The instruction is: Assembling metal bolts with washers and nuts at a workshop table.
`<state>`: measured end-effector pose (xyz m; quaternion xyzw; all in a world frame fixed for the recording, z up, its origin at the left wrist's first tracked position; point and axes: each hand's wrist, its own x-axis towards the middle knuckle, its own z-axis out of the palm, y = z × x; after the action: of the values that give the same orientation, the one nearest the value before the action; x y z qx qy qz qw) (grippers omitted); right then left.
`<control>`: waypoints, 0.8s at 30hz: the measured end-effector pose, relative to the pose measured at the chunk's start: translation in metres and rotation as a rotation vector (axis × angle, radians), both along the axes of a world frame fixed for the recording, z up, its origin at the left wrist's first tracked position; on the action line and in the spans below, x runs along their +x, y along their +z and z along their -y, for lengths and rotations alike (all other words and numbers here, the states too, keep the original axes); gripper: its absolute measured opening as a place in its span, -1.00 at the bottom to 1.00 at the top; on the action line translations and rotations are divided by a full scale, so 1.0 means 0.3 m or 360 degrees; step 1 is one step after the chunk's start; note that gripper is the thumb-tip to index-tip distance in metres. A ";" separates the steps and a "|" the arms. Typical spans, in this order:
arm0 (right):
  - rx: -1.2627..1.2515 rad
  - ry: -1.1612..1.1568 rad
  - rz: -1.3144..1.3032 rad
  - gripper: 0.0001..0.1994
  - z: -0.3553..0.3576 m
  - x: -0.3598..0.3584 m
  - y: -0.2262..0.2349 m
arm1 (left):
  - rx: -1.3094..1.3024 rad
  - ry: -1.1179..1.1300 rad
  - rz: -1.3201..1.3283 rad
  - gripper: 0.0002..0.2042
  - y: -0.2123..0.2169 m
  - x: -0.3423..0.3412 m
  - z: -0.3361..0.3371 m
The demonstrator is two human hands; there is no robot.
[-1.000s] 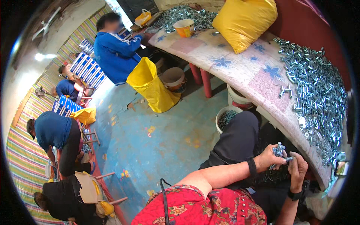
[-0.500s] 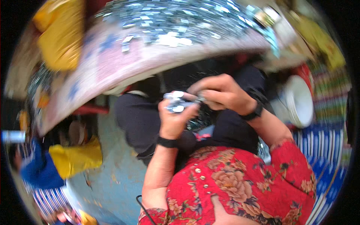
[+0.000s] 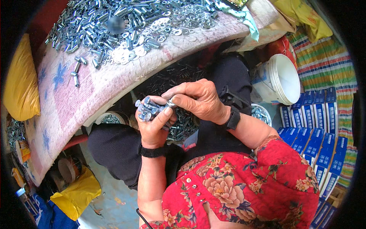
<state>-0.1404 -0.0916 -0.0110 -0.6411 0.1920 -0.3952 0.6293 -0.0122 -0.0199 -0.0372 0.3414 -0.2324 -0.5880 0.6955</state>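
My left hand (image 3: 153, 131) is closed around a bunch of silver metal bolts (image 3: 148, 108), their heads pointing up and to the left. My right hand (image 3: 200, 100) meets it over my lap, thumb and forefinger pinching a small shiny metal piece (image 3: 170, 102) at the bunch's right side. Whether that piece is a washer or a bolt end, I cannot tell. Beyond my hands, a cloth-covered table (image 3: 114, 82) bears a heap of metal sleeves (image 3: 95, 28) and flat washers (image 3: 127, 54). Below my hands lie more dark metal pieces (image 3: 181, 128), partly hidden.
A white bucket (image 3: 284, 80) lies tipped at the right, near stacked blue-and-white boxes (image 3: 318, 147). Smaller tubs of metal parts (image 3: 261, 113) stand beside my legs. Yellow bags (image 3: 23, 84) are at the left, and a pale green cloth (image 3: 244, 19) hangs over the table edge.
The view has turned and sharpened, so the table heap sits farther left and the boxes show more. Both hands stay together, the left one still holding the bolts.
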 end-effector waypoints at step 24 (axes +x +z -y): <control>-0.2138 -0.0482 -0.1754 -0.82 0.562 0.083 -0.007 | 0.0187 0.0146 -0.0313 -0.80 -0.089 0.063 0.037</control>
<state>-0.1156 -0.2603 -0.0130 -0.9427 0.2782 -0.1383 -0.1220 0.0066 -0.0311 -0.0638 0.3326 -0.1125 -0.5989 0.7198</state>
